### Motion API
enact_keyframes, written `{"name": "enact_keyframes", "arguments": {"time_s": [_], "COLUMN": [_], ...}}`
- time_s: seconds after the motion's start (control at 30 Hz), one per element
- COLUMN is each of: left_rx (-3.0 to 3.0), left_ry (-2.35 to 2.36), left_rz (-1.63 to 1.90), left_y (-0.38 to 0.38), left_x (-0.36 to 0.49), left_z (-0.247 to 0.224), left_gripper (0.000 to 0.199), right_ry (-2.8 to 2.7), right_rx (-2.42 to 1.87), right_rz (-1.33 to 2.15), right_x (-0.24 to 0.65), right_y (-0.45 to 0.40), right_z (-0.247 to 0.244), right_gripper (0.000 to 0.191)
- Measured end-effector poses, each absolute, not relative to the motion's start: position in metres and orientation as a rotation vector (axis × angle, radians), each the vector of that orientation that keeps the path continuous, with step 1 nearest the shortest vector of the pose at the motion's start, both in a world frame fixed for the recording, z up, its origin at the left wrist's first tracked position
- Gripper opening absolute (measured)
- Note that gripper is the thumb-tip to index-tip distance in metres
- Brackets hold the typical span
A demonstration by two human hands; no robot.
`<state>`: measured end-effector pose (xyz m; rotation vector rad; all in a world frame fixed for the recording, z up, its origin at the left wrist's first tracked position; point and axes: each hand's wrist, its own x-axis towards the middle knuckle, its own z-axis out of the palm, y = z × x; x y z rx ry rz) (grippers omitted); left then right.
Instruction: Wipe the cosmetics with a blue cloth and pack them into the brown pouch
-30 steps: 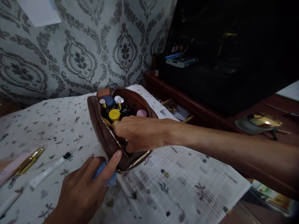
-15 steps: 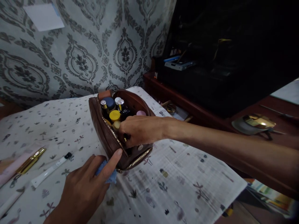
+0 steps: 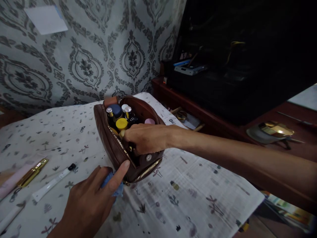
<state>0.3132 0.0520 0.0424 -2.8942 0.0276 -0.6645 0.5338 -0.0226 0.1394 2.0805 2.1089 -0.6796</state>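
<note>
A brown leather toiletry bag (image 3: 105,142) lies unzipped on the patterned cloth. My right hand (image 3: 146,138) reaches down into it with curled fingers; their tips are hidden inside, and a small dark and gold item shows just under them. Around that hand stand a yellow-capped jar (image 3: 121,124), a dark blue lid (image 3: 116,110), bottles with silver tops (image 3: 128,111) and a pink lid (image 3: 149,122). My left hand (image 3: 90,198) is closed round a crumpled blue cloth (image 3: 118,189). Its index finger stretches out to the near side of the bag.
On the white printed tablecloth (image 3: 193,198) at the left lie a gold tube (image 3: 32,173), a white tube with a black cap (image 3: 54,183) and a pale stick (image 3: 11,215). A dark red cabinet (image 3: 188,99) carries a black screen on the right. The patterned wall (image 3: 86,66) stands behind.
My right hand has shifted slightly left and deeper among the items in the bag. My left hand keeps the blue cloth in nearly the same place.
</note>
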Motion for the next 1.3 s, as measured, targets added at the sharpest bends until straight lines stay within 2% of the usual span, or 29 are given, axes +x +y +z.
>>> {"name": "enact_keyframes", "arguments": {"time_s": [0.67,0.97,1.1,1.3], "left_rx": [-2.906,-2.905,-2.920,-2.962], "left_ry": [0.012,0.026,-0.012,-0.012], "left_rz": [-0.652,-0.649,-0.690,-0.790], "left_y": [0.051,0.051,0.048,0.041], "left_x": [0.313,0.312,0.313,0.304], "left_z": [0.044,0.044,0.044,0.048], "left_gripper": [0.080,0.080,0.072,0.050], "right_ry": [2.061,2.292,2.432,2.597], "right_rx": [2.127,2.195,2.424,2.763], "right_rz": [-0.704,-0.746,-0.584,-0.410], "right_x": [0.533,0.546,0.546,0.516], "right_y": [-0.025,-0.032,-0.045,-0.068], "right_z": [0.143,0.140,0.142,0.135], "right_gripper": [0.020,0.024,0.022,0.019]}}
